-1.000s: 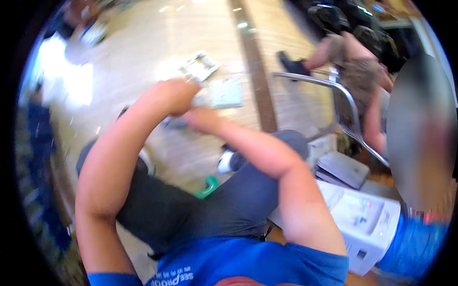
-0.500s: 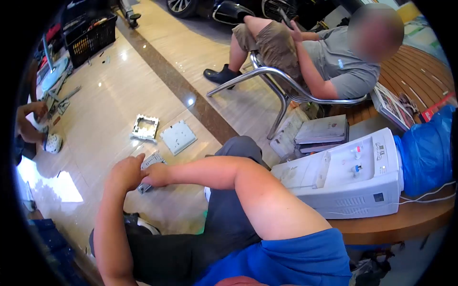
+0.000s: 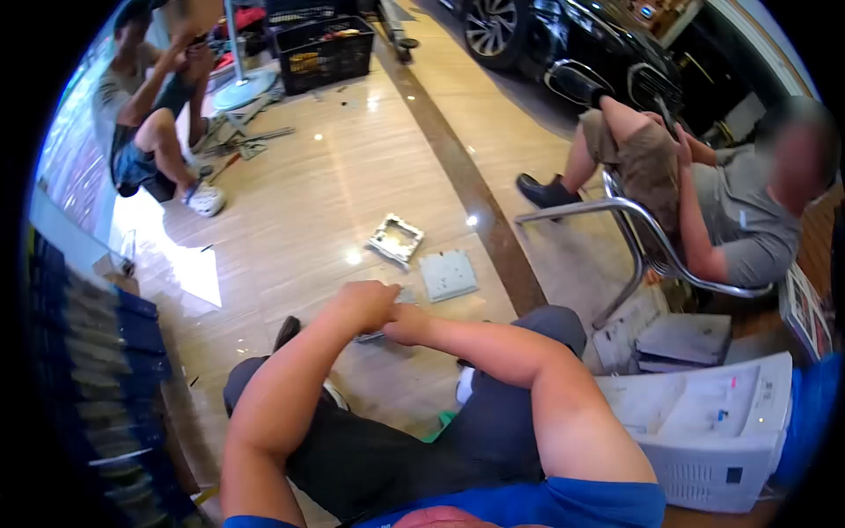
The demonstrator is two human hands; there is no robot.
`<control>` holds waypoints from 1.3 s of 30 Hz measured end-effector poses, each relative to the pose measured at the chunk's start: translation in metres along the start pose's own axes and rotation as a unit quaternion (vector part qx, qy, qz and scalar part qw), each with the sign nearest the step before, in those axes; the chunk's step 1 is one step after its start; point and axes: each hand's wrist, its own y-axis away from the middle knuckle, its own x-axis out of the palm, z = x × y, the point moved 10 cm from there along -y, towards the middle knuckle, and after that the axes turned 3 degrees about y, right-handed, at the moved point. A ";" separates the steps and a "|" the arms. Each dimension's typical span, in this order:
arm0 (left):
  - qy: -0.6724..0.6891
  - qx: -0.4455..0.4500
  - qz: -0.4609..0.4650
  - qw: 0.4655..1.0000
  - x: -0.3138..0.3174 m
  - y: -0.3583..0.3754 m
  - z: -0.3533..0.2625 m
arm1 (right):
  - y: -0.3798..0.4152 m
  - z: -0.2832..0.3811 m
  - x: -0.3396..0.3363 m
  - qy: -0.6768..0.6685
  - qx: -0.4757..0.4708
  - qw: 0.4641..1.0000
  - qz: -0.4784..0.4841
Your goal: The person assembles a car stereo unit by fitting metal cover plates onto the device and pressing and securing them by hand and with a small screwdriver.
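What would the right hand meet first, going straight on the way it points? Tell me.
Most likely the left hand, close ahead along the line of the right hand. The grey part, mostly hidden by the hands, might come first; the depth there is unclear.

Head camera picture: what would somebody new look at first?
Probably the left hand and right hand, close together mid-picture. Just beyond them, a square frame and a flat panel lie on the shiny floor. A white water dispenser stands out at lower right.
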 end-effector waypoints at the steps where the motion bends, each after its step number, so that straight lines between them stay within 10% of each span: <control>1: 0.002 0.000 0.008 1.000 -0.001 0.003 -0.003 | 0.003 0.001 -0.001 0.008 0.017 1.000 0.014; 39: 0.006 0.019 0.042 0.999 0.021 -0.003 -0.005 | 0.007 0.003 0.000 0.118 -0.112 0.986 -0.036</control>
